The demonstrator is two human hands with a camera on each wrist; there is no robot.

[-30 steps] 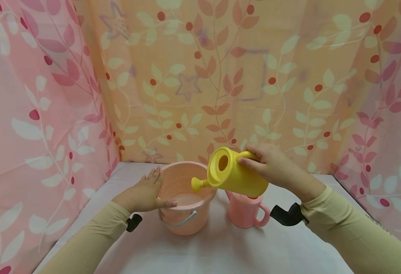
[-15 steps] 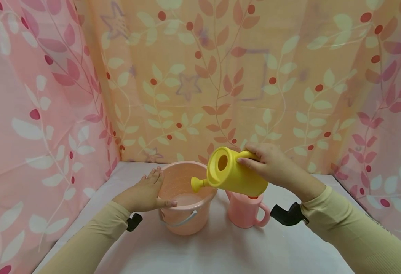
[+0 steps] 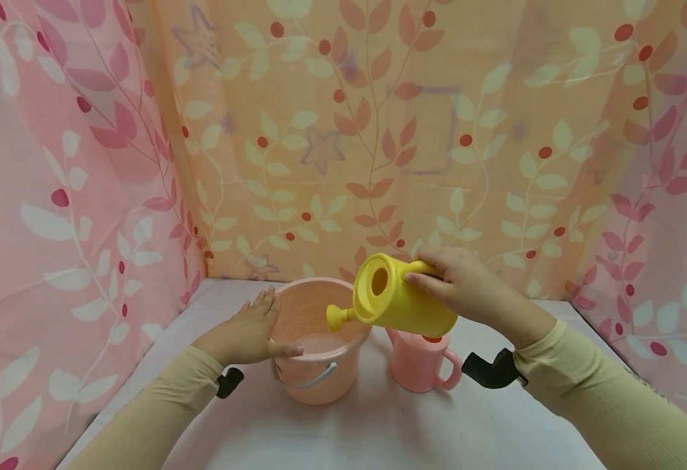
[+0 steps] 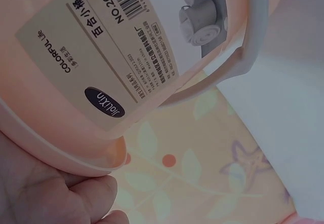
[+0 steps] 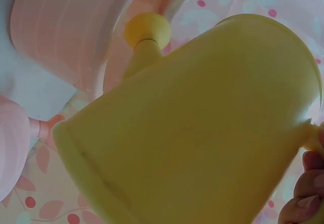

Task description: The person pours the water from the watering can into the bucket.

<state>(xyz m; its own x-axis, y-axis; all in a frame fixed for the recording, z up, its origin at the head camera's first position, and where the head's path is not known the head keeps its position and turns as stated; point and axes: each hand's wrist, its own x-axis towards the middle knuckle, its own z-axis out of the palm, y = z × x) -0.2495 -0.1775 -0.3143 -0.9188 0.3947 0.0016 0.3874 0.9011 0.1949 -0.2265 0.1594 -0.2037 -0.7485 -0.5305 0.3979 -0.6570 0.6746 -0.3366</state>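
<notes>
My right hand (image 3: 469, 290) grips the handle of a yellow watering can (image 3: 404, 303). The can is tipped to the left, its round spout head above the opening of a peach-coloured bucket (image 3: 320, 378). In the right wrist view the can's body (image 5: 197, 117) fills the middle and curled fingers (image 5: 309, 186) show at the right edge. My left hand (image 3: 243, 333) rests on the bucket's left rim, with fingers and thumb extended. The left wrist view shows the bucket's side with a printed label (image 4: 101, 46). Whether water leaves the spout cannot be made out.
A pink watering can (image 3: 419, 362) stands upright right of the bucket, partly below the yellow one. The bucket's pale handle (image 3: 314, 378) hangs down in front. White cloth covers the table (image 3: 366, 437), and leaf-patterned curtains (image 3: 372, 130) enclose the back and sides.
The yellow watering can and my right hand have shifted very slightly to the left. My left hand, the bucket and the pink watering can stay where they were.
</notes>
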